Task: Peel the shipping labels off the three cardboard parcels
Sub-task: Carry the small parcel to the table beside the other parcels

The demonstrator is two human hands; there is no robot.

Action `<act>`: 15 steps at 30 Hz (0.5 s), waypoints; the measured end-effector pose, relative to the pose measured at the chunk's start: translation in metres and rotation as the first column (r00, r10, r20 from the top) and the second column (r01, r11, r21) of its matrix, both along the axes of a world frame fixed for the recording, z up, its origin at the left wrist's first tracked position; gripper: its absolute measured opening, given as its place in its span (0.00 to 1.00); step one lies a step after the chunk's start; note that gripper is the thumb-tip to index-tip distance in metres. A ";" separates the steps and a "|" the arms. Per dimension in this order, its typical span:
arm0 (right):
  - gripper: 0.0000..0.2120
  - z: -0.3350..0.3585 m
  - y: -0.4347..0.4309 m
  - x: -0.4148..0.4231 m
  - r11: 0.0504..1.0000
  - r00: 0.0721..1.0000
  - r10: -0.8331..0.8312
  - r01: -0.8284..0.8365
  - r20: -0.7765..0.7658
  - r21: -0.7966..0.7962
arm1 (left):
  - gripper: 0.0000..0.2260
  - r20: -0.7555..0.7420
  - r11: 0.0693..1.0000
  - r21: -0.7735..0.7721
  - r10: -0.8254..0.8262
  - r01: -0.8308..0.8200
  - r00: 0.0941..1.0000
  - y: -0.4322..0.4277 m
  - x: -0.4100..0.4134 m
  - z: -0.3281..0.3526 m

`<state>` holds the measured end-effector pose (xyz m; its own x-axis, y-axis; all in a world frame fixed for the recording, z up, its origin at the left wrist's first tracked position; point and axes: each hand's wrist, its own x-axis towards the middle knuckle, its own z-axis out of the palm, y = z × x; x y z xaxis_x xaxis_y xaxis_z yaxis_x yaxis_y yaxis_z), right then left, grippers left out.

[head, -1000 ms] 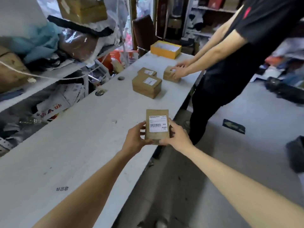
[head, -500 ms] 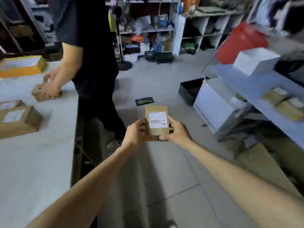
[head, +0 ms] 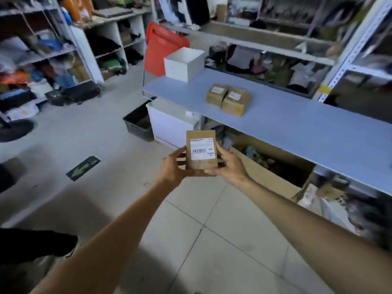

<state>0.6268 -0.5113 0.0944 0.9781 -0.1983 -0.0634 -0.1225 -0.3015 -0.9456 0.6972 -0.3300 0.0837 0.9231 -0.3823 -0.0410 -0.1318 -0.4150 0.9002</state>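
I hold a small brown cardboard parcel (head: 201, 164) out in front of me over the floor. A white shipping label (head: 202, 148) with a barcode lies flat on its top face. My left hand (head: 174, 166) grips the parcel's left side and my right hand (head: 228, 164) grips its right side. Two more brown parcels, one at left (head: 216, 95) and one at right (head: 235, 101), each with a white label, sit side by side on the blue-grey table (head: 297, 128) ahead to the right.
A white open box (head: 183, 64) and a red bag (head: 161, 52) stand at the table's far end. Under the table are a white cabinet (head: 169, 126), a black crate (head: 139, 123) and a cardboard carton (head: 267, 172). Cluttered shelves line the back. Tiled floor lies below.
My view has swung right, away from the white table and the other person, to the blue-grey table. Both hands keep the same hold on the parcel.
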 end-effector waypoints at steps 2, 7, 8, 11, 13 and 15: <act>0.47 -0.001 -0.021 0.002 0.998 0.998 -0.064 0.064 -0.008 -0.006 | 0.42 0.008 0.998 0.014 -0.055 0.055 0.998 -0.027 0.013 -0.002; 0.39 -0.008 -0.066 0.021 0.976 0.978 -0.210 0.211 -0.015 0.056 | 0.37 0.009 0.981 0.011 -0.192 0.191 0.981 -0.088 0.053 -0.005; 0.34 -0.009 -0.074 0.029 0.965 0.967 -0.253 0.253 -0.012 0.065 | 0.37 0.008 0.975 0.010 -0.222 0.222 0.975 -0.099 0.064 -0.006; 0.34 -0.011 -0.100 0.053 0.946 0.947 -0.320 0.320 -0.012 0.052 | 0.36 -0.016 0.953 -0.015 -0.304 0.304 0.953 -0.134 0.099 -0.008; 0.36 -0.010 -0.113 0.071 0.931 0.932 -0.363 0.364 -0.028 0.045 | 0.38 -0.025 0.939 -0.020 -0.343 0.342 0.939 -0.153 0.124 -0.009; 0.34 -0.009 -0.126 0.087 0.912 0.911 -0.410 0.410 -0.032 0.004 | 0.37 -0.041 0.917 -0.032 -0.399 0.398 0.916 -0.172 0.148 -0.010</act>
